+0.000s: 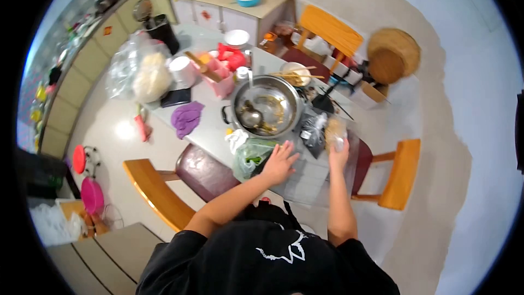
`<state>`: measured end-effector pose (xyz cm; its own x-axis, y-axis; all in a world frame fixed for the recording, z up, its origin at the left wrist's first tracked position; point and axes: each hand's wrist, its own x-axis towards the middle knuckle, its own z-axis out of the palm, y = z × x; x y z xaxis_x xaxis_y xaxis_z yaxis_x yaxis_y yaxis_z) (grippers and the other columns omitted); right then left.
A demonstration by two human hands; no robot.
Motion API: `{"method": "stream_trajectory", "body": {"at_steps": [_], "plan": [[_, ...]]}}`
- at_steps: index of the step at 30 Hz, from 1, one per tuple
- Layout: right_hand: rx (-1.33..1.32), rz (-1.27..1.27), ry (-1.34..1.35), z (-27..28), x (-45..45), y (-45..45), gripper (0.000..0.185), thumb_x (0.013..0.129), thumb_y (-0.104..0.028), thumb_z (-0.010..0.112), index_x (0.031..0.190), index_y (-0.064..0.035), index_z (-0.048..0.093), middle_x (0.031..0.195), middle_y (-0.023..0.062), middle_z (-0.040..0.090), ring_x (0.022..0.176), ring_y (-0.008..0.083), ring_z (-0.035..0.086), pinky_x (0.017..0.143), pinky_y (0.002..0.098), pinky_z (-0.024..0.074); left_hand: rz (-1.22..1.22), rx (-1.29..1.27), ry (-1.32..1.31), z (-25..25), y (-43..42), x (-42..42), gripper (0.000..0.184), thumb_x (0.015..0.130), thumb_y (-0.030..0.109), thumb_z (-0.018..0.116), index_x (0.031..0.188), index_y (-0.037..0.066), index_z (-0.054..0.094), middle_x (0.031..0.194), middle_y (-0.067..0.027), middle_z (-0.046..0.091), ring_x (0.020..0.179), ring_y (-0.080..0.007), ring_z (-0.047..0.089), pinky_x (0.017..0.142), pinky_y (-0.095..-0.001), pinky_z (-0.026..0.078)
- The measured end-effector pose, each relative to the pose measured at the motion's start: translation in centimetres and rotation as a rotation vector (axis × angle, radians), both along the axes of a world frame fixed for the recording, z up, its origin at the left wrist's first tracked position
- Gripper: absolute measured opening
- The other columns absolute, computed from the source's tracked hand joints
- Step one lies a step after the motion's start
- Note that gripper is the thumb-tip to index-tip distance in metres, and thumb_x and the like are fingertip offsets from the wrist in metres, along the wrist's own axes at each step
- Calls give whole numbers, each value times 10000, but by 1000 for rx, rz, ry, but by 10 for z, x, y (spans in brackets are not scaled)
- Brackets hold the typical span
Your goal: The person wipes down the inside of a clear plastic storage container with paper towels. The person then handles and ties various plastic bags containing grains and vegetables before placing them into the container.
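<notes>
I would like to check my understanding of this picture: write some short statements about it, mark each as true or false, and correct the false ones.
1. The right hand holds a see-through package. True.
2. The ladle lies outside the metal pot. False: it is inside the pot.
3. The purple cloth lies on the table. True.
4. The left hand holds the chopsticks. False: the hand is open, and the chopsticks lie across a white bowl.

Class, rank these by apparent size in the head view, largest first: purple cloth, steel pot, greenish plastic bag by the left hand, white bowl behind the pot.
1. Steel pot
2. Greenish plastic bag
3. Purple cloth
4. White bowl
</notes>
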<state>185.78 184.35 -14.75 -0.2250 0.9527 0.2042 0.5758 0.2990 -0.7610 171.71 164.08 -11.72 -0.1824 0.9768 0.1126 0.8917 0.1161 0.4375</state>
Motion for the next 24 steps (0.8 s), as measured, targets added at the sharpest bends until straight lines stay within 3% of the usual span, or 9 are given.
{"method": "stream_trajectory", "body": {"at_steps": [2,4,8,9,14,17,20,22,24], "plan": [[54,-44,-220,25,-10,-33,750,679,-188,673,1322,-56,308,1284,232,387,1178,399,355,980,468,282,98,28,-23,17,-17,4,581,733,263,662,1250,103,448,1393,-187,261,1320,-352,179,1052,-508,174],[52,-81,-241,22,-17,-59,761,708,-179,646,1360,-93,262,1375,267,217,1275,407,212,1030,507,181,187,92,-57,26,-38,3,574,709,208,673,1229,89,461,1378,-202,275,1311,-362,198,1049,-511,178],[150,52,12,40,-35,-124,560,741,-84,586,1274,-97,413,1393,222,202,1289,389,199,1035,493,175,439,25,-75,38,-113,-18,548,722,170,646,1232,105,459,1387,-169,277,1317,-355,184,1039,-553,150],[218,107,127,51,-42,-143,358,751,-41,552,1106,-77,545,1347,183,308,1259,372,268,1019,478,208,526,-2,-21,41,-137,-25,536,720,169,648,1221,105,468,1372,-167,298,1312,-353,196,1038,-556,142],[161,627,281,56,-67,-223,85,758,-36,543,821,-65,591,1156,120,500,1110,342,426,941,444,299,1022,-115,242,66,-259,-48,488,715,152,638,1179,93,498,1338,-183,336,1307,-343,213,1044,-556,92],[74,807,242,46,-80,-272,79,763,-52,552,822,-72,600,1087,116,528,1046,311,462,908,432,334,1349,-133,341,61,-315,-50,455,740,120,605,1177,52,494,1368,-205,292,1314,-341,197,1046,-538,127],[-44,980,203,45,-101,-321,81,770,-59,555,830,-66,608,1086,121,539,1027,309,477,896,410,357,1403,-96,137,23,-368,-60,458,747,96,577,1188,24,475,1382,-223,256,1309,-374,188,1052,-493,171],[-153,1108,154,54,-118,-361,105,799,-82,546,865,-37,613,1089,132,556,1031,287,502,881,352,399,1317,131,35,12,-379,-58,355,747,52,526,1095,-18,522,1356,-271,275,1245,-400,302,1017,-394,297],[-221,1198,93,50,-150,-407,151,825,-101,520,925,-31,609,1125,146,546,1083,303,480,918,361,380,1322,264,-17,16,-383,-60,301,743,30,507,1038,0,557,1339,-255,324,1221,-367,361,985,-379,346]]}}
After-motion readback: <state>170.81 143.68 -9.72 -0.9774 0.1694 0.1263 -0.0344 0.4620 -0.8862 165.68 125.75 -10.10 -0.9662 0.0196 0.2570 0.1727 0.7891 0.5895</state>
